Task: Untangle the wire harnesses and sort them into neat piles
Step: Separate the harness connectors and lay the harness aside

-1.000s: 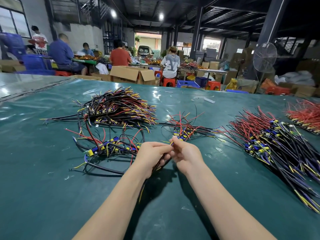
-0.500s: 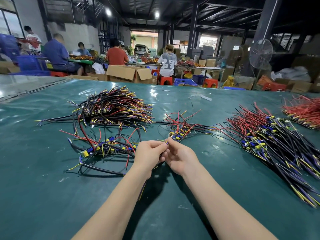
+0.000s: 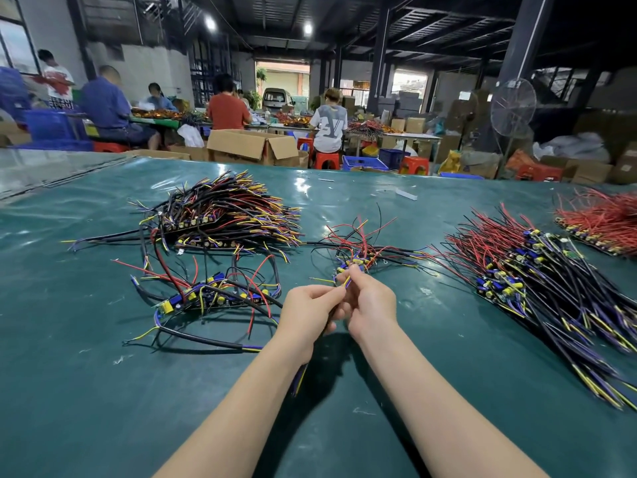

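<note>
Harness wires (image 3: 346,282), yellow-purple, pinched by left hand (image 3: 306,313) and right hand (image 3: 371,305) fingers (image 3: 356,276).

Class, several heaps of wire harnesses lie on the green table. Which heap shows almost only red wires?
The far-right heap, at the picture's right edge: its wires are nearly all red, while the others mix in black, yellow and purple.

Large "LV", seemingly, on grey T-shirt (image 3: 328,123)
</note>
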Tool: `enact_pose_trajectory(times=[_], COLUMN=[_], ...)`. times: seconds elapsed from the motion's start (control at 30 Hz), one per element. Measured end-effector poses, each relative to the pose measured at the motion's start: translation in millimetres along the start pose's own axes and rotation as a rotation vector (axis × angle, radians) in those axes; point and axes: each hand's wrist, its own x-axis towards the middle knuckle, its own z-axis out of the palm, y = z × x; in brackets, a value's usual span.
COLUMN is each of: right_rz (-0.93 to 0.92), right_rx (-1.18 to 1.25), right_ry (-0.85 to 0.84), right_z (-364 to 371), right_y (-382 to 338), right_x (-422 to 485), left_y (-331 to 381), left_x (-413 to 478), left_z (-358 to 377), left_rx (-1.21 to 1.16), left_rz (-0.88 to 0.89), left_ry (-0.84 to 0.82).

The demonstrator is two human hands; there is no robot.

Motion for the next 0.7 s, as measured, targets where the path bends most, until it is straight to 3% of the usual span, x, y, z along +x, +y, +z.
enact_pose_trajectory(times=[0.1, 0.2, 0.43, 0.5, 0.63, 0.7], right_rz=[-0.125, -0.139, -0.179, -0.164, -0.151, -0.190], right_rx=[0.021, -0.002, -0.046, -0.050, -0.097, -0.104], right_ry=[0.012, 0.034, 0.026, 0.007, 0.001, 0.009], right_z=[-1.4, -3.2, -3.4, -5.4, -6.8, -6.8], right_y=[-2.0, -2.8, -14.7, -14.5, -10.6, -9.6], right_x=[0.4, -0.7, 2.1, 4.3, 7.6, 9.5], left_y=[-1.4, -2.3, -5.0, -3.8, -3.0, -0.8], left_x=[-1.0, 0.1, 3.7, 2.9, 3.4, 2.1], left_z=[-0.2, 1.2, -0.3, -3.3, -7.1, -5.6], left_rx=[0.302, 0.523, 0.347, 0.373, 0.521, 0.456], left_rz=[0.146, 0.275, 0.227, 0.226, 0.207, 0.166], left_ry=[0.066, 0.173, 0.073, 0.022, 0.087, 0.051])
